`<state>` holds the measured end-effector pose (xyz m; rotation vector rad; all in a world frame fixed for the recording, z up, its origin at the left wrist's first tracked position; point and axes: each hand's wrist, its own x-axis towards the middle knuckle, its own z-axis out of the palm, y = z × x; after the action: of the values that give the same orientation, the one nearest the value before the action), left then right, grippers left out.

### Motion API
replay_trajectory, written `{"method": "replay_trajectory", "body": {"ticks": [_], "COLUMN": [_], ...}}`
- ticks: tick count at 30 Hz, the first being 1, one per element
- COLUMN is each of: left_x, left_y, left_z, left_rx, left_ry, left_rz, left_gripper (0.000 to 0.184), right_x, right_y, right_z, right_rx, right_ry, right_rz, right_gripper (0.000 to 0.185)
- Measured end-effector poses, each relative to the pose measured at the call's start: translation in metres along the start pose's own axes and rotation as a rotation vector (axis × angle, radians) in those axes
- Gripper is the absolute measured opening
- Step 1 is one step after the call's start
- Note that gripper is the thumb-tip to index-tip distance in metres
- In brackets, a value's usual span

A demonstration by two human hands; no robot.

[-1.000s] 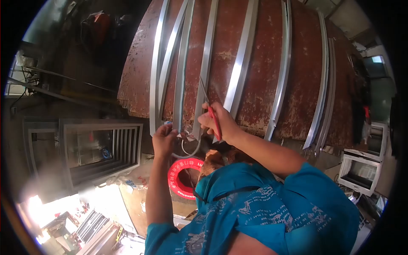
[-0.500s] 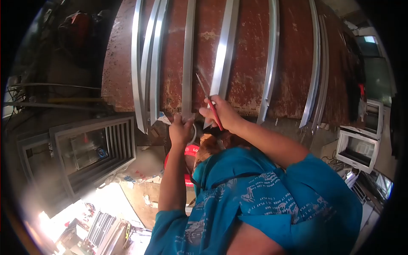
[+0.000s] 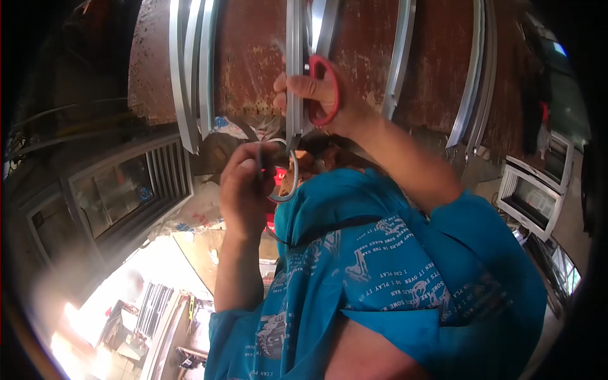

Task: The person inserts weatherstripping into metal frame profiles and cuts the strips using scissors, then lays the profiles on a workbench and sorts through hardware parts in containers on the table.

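Observation:
Red-handled scissors [image 3: 334,95] hang on my right hand [image 3: 316,95], whose fingers also wrap round a silver metal strip [image 3: 294,38] that points toward my body. Below and to the left, my left hand [image 3: 246,174] is closed on a thin grey flexible strip [image 3: 295,174], which curls in a loop beside the metal strip's near end. The left fingertips are partly blurred. More metal strips [image 3: 206,69] lie lengthwise on the worn red-brown table [image 3: 250,57].
Stacked grey metal frames [image 3: 130,183] stand at the left, and a white frame [image 3: 527,193] at the right. Long strips [image 3: 400,57] reach past the table's near edge. Part of a red ring-shaped object [image 3: 271,221] shows below my left hand.
My right hand has turned and moved up onto a metal strip, the scissors swinging round with it. That strip has been taken hold of. My left hand has shifted down and left with the flexible strip.

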<state>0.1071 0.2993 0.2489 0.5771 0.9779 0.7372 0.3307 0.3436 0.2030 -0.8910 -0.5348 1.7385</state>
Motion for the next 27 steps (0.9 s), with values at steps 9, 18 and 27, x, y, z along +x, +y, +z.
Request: {"method": "replay_trajectory", "body": {"ticks": [9,18,27], "left_x": [-0.028,-0.019,-0.014], "left_y": [0.019,0.020,0.022], "left_z": [0.047,0.052,0.046], "left_rx": [0.271,0.265,0.282], "left_ry": [0.087,0.111,0.121], "left_rz": [0.088,0.075,0.047], "left_gripper": [0.018,0.016,0.016], "right_x": [-0.011,-0.016,-0.016], "right_y": [-0.031,-0.040,-0.033], "right_z": [0.018,0.019,0.023], "right_rx": [-0.034,-0.227,-0.243], "right_ry": [-0.085,-0.043,0.003], "right_rz": [-0.170,-0.114,-0.127], "right_gripper": [0.046,0.048,0.047]}}
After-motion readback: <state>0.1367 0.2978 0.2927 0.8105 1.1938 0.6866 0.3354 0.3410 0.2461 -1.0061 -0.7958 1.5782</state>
